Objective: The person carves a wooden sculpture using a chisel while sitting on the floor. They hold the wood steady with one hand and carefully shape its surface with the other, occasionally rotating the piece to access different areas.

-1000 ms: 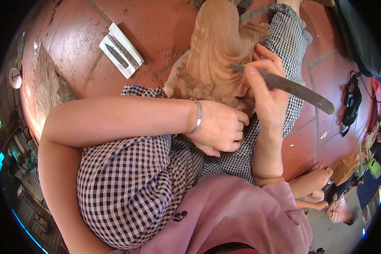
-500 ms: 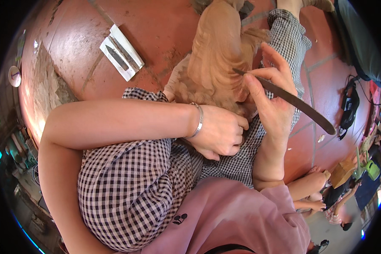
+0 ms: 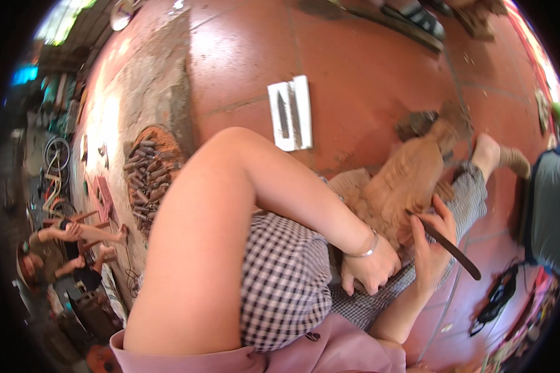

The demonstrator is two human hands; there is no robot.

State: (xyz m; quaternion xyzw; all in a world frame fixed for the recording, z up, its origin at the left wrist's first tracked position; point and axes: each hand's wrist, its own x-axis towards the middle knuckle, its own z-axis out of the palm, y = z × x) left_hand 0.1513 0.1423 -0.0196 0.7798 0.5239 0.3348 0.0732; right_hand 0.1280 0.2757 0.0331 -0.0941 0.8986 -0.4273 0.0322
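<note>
Across my lap and legs leans a brown carved figure [image 3: 402,172] with draped folds; its material looks like wood. My right hand [image 3: 434,252] pinches a long, dark, curved carving tool [image 3: 457,252], its narrow tip at the figure's near right side. Next to the figure's near end, my left hand [image 3: 372,267] is curled closed over the checked trousers, wearing a bracelet and hiding whatever is in its fingers. On the tiled floor ahead lies a white open packet [image 3: 298,112] with a dark pointed blade [image 3: 283,115] on it.
At the left, a pile of handled tools [image 3: 149,174] rests near a long rough slab [image 3: 162,81]. A black strap-like item [image 3: 496,298] lies at the right. A seated person [image 3: 62,248] is far left; a sandalled foot [image 3: 420,18] shows at the top beside a wooden board [image 3: 392,28].
The view has swung to the left, so the hands and figure appear farther right and lower. The tool pile and seated person have come into view. My right hand still grips the carving tool.
</note>
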